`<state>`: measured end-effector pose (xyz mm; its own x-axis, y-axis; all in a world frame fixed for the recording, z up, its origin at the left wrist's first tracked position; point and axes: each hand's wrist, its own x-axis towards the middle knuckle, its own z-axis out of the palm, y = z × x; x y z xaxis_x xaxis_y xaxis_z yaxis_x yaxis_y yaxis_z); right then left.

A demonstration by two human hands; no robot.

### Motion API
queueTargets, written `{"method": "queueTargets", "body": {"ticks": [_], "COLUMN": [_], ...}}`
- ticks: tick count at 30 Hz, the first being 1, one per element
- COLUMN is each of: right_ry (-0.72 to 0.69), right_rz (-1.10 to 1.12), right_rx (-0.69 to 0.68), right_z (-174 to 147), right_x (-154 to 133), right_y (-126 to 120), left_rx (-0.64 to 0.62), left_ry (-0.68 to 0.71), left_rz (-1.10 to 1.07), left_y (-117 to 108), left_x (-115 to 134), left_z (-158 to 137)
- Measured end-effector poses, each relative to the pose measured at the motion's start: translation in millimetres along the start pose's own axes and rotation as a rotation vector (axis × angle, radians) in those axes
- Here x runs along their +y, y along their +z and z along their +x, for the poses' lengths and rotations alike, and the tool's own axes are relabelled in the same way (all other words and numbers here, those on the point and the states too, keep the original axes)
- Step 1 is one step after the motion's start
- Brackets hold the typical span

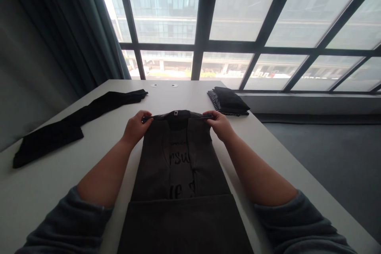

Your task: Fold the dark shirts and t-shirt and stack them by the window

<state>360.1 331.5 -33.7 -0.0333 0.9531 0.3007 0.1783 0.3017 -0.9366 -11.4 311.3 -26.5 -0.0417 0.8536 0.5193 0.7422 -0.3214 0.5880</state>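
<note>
The left hand (140, 125) and right hand (219, 124) each pinch a top corner of the dark folded shirt (182, 178), which stretches between and below them over the table (181, 97); uneven tugging could skew its folded-in sides.

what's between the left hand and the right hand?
The top edge of the dark printed garment, pinched at both ends by the left hand and right hand, with a small white tag near mid-span; seen in the head view.

Both hands (138, 126) (219, 126) on dark shirt (180, 170)
</note>
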Motion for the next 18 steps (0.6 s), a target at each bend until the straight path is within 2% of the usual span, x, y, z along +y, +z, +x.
{"method": "queueTargets", "body": {"ticks": [5, 9, 14, 18], "right_ry": [-0.122, -0.158, -0.256, -0.357], "right_rz": [-0.213, -0.264, -0.418, -0.528], "right_rx": [0.002, -0.019, -0.106, -0.238], "right_z": [-32.0, -67.6, -109.2, -135.4], "right_x": [-22.4, -35.9, -48.8, -43.2], "right_y": [-8.8, -17.3, -27.9, -32.7], "left_rx": [0.012, -0.051, -0.123, -0.192], "left_ry": [0.118, 0.213, 0.302, 0.373], "left_rz": [0.044, 0.077, 0.103, 0.103], "left_y": [-28.3, -49.0, -68.5, -76.2], "left_x": [19.8, 28.8, 35.9, 36.5], "left_z": [-25.1, -51.7, -84.1, -108.4]}}
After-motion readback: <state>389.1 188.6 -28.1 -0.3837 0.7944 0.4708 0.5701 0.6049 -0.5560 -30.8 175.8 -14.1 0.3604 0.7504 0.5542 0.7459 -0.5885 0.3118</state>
